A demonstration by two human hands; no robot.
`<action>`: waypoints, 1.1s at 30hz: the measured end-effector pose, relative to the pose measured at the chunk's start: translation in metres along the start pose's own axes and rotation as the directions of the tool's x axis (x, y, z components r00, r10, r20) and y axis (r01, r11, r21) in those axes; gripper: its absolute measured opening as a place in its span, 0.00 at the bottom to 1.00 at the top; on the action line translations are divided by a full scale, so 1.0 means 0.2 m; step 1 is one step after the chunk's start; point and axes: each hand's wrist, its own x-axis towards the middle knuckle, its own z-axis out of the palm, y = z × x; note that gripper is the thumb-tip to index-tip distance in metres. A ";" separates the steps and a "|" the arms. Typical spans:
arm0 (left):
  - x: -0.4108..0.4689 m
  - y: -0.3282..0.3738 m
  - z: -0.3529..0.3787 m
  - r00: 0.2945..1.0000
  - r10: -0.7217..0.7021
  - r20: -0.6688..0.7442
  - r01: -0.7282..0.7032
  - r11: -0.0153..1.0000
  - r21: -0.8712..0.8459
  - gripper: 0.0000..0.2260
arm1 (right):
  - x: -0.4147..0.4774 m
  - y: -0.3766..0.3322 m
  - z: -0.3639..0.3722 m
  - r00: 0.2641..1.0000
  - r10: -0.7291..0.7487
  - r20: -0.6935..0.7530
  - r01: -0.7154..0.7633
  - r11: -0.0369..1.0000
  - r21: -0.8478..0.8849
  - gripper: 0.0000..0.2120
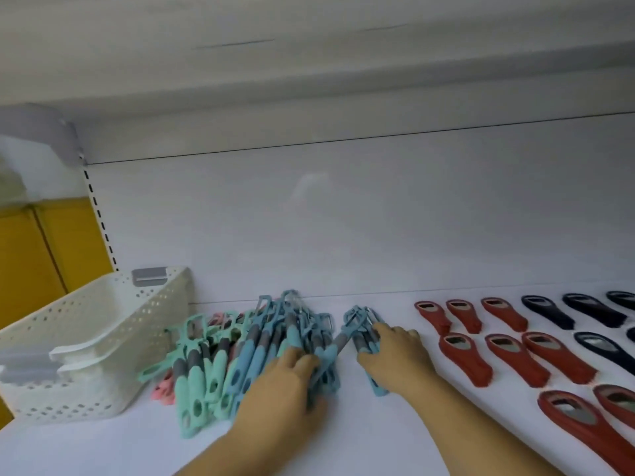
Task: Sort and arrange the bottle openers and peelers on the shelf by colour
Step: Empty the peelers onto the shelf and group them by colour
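Observation:
A heap of peelers lies on the white shelf (343,434): mint green ones (192,383) at the left, blue ones (275,334) in the middle, and a few pink ones (164,389) underneath. My left hand (281,389) rests on the blue peelers at the heap's right side. My right hand (395,352) grips a small bunch of blue peelers (360,324) set apart to the right. Red bottle openers (501,352) lie in rows further right, with dark navy openers (563,310) beyond them.
A white perforated basket (89,338) stands at the left end of the shelf, touching the peeler heap. The shelf's white back panel (343,218) rises behind everything. Yellow panels (44,255) show past the left upright.

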 end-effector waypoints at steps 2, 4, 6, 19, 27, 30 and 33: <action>0.02 0.05 0.07 1.000 0.022 0.014 -0.022 0.999 0.027 0.23 | 0.01 0.03 -0.01 1.000 0.017 -0.014 -0.017 1.000 0.018 0.18; 0.04 0.09 0.11 0.999 0.042 0.010 -0.043 0.999 0.025 0.25 | 0.02 0.05 -0.02 0.999 0.025 -0.029 -0.024 1.000 0.013 0.19; 0.07 0.12 0.15 0.998 0.067 -0.020 -0.067 0.998 -0.004 0.24 | 0.03 0.06 -0.04 0.999 0.035 -0.031 -0.034 0.999 0.031 0.21; 0.18 0.14 0.28 0.945 0.251 -0.211 -0.295 0.932 -0.209 0.17 | 0.06 0.10 -0.06 0.999 0.042 -0.009 -0.040 0.989 0.145 0.26; 0.32 0.12 0.26 0.988 0.090 -0.122 -0.124 0.943 -0.308 0.23 | 0.08 0.10 -0.08 0.997 0.055 -0.053 -0.049 0.993 0.107 0.24; 0.36 0.06 0.24 1.000 0.012 -0.009 -0.014 0.966 -0.257 0.27 | 0.07 0.07 -0.05 1.000 0.011 -0.021 -0.011 0.999 0.038 0.36; 0.36 -0.01 0.24 0.998 0.034 0.054 -0.028 0.993 -0.117 0.28 | 0.06 0.04 -0.02 0.999 -0.016 0.048 0.019 0.998 -0.060 0.41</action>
